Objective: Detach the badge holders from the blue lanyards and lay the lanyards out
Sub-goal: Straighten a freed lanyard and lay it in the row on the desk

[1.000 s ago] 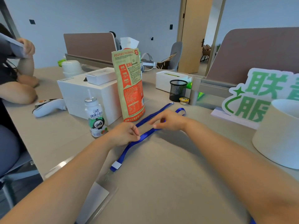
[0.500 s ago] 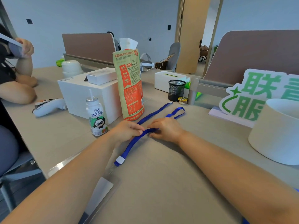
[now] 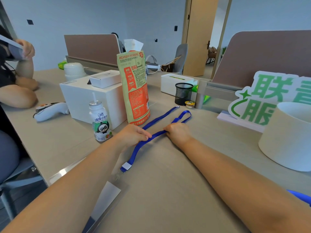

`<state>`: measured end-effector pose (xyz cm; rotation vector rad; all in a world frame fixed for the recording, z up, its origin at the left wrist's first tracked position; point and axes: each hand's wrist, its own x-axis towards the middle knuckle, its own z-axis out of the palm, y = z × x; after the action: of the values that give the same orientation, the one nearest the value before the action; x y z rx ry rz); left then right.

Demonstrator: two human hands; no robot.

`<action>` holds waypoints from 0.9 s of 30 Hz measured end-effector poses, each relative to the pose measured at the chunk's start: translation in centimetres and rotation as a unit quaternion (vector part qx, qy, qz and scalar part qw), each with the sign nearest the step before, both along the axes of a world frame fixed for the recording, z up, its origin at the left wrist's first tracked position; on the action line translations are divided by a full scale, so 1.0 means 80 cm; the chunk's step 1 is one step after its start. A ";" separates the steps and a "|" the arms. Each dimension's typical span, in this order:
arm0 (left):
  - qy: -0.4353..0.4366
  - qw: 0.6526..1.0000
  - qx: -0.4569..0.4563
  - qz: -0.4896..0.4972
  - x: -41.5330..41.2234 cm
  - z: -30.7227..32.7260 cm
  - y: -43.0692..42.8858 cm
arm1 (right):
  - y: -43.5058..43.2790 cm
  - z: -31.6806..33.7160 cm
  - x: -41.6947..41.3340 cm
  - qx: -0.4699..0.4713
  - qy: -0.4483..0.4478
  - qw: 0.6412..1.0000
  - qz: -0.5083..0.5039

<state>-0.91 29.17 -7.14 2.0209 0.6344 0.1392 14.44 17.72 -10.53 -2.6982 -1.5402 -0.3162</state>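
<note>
Left hand and right hand fingers pinch the flat blue fabric lanyard between them (straightening step, I think); next, lay it flat.

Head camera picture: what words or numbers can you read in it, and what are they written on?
"联" and "服": on the green-and-white sign; the rest is cut off.
"小肚子": on the little panda bottle; the characters before it are unclear.
"扫码": on the tall snack bag; its small print is too blurred.
The white box has a label that is too small to read.
</note>
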 end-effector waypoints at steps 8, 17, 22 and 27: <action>0.048 0.991 0.110 -0.058 0.012 -0.005 -0.001 | 0.005 0.008 0.026 -0.002 -0.010 1.000 0.015; 0.080 0.973 0.193 -0.096 0.017 -0.006 0.000 | 0.001 0.004 0.043 -0.011 0.049 0.998 -0.030; 0.090 0.955 0.250 -0.133 0.024 0.002 0.000 | -0.009 0.015 0.054 0.039 0.026 0.998 -0.041; 0.040 0.927 0.342 -0.151 0.044 0.002 -0.014 | -0.009 0.014 0.058 0.009 0.007 0.999 -0.040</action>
<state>2.61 28.05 -7.01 2.7866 0.3302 0.0995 19.06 17.03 -9.37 -2.7464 -1.4214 -0.3122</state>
